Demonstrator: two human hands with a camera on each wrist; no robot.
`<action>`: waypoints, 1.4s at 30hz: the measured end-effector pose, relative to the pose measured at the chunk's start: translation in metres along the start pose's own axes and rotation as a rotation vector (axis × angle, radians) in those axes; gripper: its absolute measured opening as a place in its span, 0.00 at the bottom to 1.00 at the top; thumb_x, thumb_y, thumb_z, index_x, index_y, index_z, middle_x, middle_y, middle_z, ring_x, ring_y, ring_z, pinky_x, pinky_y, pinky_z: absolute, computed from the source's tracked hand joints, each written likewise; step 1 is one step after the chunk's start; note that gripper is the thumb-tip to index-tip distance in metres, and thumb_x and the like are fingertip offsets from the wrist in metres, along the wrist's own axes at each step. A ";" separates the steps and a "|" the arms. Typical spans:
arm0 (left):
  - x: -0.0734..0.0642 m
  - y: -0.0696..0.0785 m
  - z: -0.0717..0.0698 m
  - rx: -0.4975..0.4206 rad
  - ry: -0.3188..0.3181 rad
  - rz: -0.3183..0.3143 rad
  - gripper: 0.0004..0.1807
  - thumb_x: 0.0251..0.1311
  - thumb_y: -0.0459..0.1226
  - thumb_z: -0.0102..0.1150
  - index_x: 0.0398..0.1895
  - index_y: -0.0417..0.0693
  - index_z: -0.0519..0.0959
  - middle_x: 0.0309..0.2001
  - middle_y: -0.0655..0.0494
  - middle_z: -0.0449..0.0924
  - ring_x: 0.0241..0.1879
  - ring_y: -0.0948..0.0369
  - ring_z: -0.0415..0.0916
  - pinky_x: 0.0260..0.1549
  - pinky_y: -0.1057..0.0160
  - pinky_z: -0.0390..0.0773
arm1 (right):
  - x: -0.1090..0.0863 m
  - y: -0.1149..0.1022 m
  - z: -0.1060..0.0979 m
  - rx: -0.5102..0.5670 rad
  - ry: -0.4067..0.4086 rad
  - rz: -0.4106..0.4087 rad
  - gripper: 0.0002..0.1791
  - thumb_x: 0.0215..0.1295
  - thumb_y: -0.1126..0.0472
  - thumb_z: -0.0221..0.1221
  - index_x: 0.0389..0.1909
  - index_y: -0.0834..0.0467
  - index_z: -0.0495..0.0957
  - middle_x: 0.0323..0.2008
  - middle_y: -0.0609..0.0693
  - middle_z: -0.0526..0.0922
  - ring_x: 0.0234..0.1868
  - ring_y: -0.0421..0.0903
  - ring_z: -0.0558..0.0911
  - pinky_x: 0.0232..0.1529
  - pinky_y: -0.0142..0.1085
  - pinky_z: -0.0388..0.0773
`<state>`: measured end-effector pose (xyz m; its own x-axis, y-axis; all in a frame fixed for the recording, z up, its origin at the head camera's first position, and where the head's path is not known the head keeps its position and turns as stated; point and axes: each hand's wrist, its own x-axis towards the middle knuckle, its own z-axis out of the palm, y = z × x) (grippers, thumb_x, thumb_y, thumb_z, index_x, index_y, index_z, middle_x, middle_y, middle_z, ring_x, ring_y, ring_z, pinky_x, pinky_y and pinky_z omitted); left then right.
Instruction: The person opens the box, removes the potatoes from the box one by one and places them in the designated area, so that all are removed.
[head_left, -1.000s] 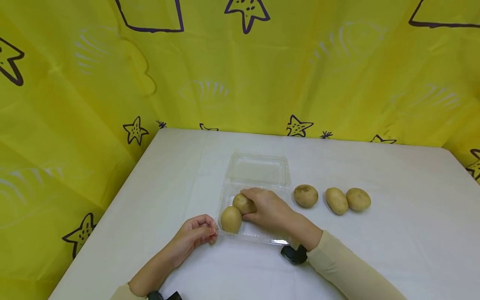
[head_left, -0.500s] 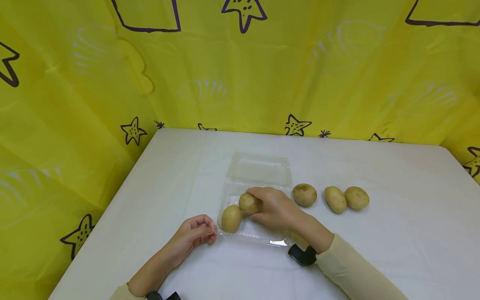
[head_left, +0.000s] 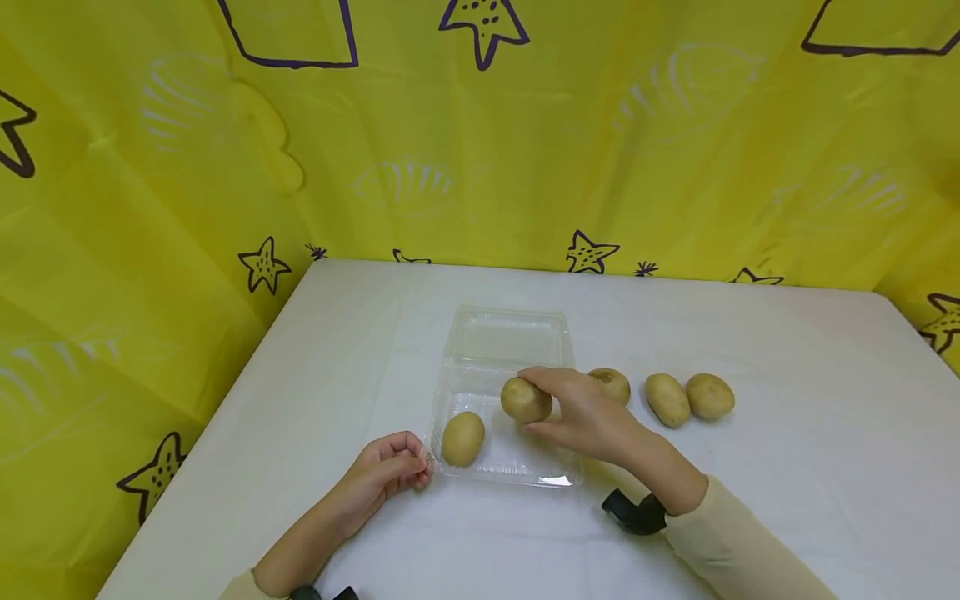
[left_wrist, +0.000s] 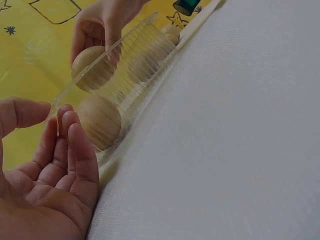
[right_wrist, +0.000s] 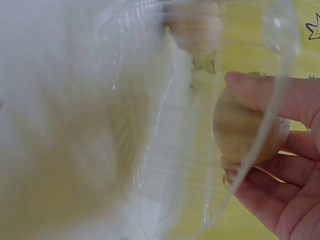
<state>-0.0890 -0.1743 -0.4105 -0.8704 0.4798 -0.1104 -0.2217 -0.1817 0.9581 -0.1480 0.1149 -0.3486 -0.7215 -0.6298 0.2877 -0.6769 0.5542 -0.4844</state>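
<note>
A clear plastic clamshell container point(head_left: 495, 477) lies on the table with its lid folded back. One potato point(head_left: 462, 439) sits inside at the left end. My right hand point(head_left: 588, 414) grips a second potato point(head_left: 527, 400) between thumb and fingers, over the container's middle; the right wrist view shows this potato point(right_wrist: 245, 125) through the clear wall. At the front left corner my left hand point(head_left: 393, 465) pinches the container's rim. In the left wrist view, thumb and fingertips of the left hand point(left_wrist: 55, 165) meet on that clear edge.
Right of the container lies a potato point(head_left: 613, 385) partly hidden by my right hand. Farther right, two potatoes point(head_left: 667, 400) rest side by side on the white table point(head_left: 810, 467). A yellow patterned curtain point(head_left: 480, 133) hangs behind the table.
My right hand has moved right with its potato, away from the potato at the left end. The left hand has kept its pinch on the rim.
</note>
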 end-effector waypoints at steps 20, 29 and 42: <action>0.001 0.000 0.002 0.009 0.005 -0.006 0.02 0.60 0.30 0.49 0.31 0.43 0.71 0.31 0.53 0.75 0.33 0.63 0.73 0.37 0.67 0.74 | -0.040 0.020 -0.031 -0.078 0.144 -0.010 0.32 0.39 0.66 0.72 0.50 0.63 0.74 0.45 0.52 0.80 0.44 0.48 0.79 0.42 0.41 0.76; 0.000 0.001 0.000 0.017 0.011 -0.009 0.01 0.60 0.30 0.49 0.31 0.43 0.70 0.32 0.53 0.75 0.33 0.62 0.73 0.37 0.67 0.74 | -0.050 0.029 -0.037 -0.113 0.162 -0.030 0.31 0.36 0.66 0.73 0.47 0.63 0.75 0.42 0.50 0.81 0.40 0.43 0.80 0.40 0.37 0.76; -0.001 0.000 0.000 0.017 0.011 -0.008 0.02 0.60 0.30 0.48 0.31 0.43 0.70 0.32 0.52 0.75 0.33 0.63 0.73 0.37 0.67 0.75 | -0.075 0.035 -0.037 -0.182 0.149 0.022 0.36 0.34 0.66 0.74 0.51 0.64 0.73 0.37 0.47 0.79 0.36 0.40 0.75 0.35 0.36 0.76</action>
<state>-0.0886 -0.1750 -0.4104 -0.8737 0.4713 -0.1207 -0.2209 -0.1634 0.9615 -0.1230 0.2012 -0.3562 -0.7408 -0.5369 0.4037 -0.6662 0.6644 -0.3388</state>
